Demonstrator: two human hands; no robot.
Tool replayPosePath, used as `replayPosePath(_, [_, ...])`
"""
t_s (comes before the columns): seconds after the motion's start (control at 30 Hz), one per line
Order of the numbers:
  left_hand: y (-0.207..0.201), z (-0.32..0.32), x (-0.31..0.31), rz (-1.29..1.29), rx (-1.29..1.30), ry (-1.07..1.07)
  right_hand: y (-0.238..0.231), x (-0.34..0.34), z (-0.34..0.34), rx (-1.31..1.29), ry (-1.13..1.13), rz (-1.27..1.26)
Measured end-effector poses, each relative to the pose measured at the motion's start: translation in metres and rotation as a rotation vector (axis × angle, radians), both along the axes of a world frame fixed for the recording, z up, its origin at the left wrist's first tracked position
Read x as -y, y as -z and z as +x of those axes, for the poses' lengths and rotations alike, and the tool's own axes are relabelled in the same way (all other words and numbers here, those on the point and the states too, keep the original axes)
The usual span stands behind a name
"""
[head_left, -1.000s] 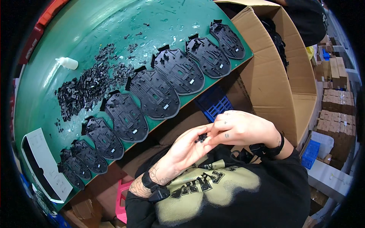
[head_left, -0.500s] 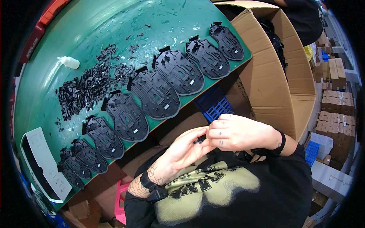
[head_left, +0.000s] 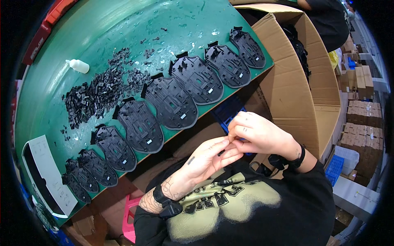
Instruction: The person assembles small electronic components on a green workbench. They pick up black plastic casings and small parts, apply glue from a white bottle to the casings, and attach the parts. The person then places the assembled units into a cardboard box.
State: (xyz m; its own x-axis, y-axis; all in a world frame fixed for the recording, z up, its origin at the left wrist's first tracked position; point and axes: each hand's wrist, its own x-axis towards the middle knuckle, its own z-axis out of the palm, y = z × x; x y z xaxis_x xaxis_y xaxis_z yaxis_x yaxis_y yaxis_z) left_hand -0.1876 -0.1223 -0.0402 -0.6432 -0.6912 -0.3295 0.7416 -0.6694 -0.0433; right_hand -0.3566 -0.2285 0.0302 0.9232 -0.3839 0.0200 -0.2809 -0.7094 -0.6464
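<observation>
In front of my body, beyond the table's edge, my two hands meet at the fingertips. My left hand is half curled, palm up, and closed around small black plastic parts, mostly hidden by its fingers. My right hand pinches at the left thumb and fingertips; whatever it holds is hidden. Along the table's near edge lies a row of several black plastic shells, inner side up, each with a small white label. Behind them is a loose pile of small black parts on the green table.
A white squeeze bottle lies past the pile. At the left table corner sits an open white box. To the right stands a large open cardboard box with dark contents. A blue crate and a pink stool are below.
My right hand has shifted slightly and its fingers now pinch at the left fingertips. The left fingers have curled more over the small black parts. The table view has shifted a little.
</observation>
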Motion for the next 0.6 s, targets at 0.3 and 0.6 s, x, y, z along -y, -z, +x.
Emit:
replayPosePath(0.3, [-0.001,-0.002,0.001,-0.032,0.125,0.006,0.005,-0.003,-0.008,0.029,0.101,0.143])
replayPosePath(0.6, [-0.017,-0.006,0.024,-0.166,0.224,-0.083,-0.002,0.014,-0.004,0.063,0.226,0.023])
